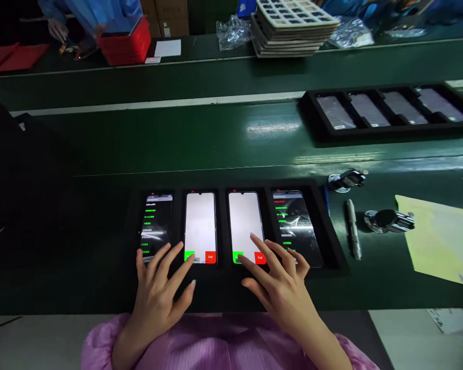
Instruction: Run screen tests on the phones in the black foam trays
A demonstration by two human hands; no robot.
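Side by side in a black tray (223, 231) lie several smartphones. The second smartphone (200, 221) and the third smartphone (246, 218) show white screens with a green button at lower left and a red "Fail" button at lower right. The leftmost smartphone (158, 221) and the rightmost smartphone (293, 216) show dark screens with lines of text, mostly green. My left hand (162, 293) is spread, its index fingertip at the second phone's green button. My right hand (283, 285) is spread too, with its index fingertip at the third phone's green button. Neither holds anything.
Right of the tray lie a marker pen (354, 228), two black-and-chrome devices (347, 180) and a yellow sheet (440, 241). Further back, another black tray (389, 131) holds several phones. Beyond stand stacked trays (293, 31) and red bins (127, 43) near a blue-sleeved co-worker (100, 13).
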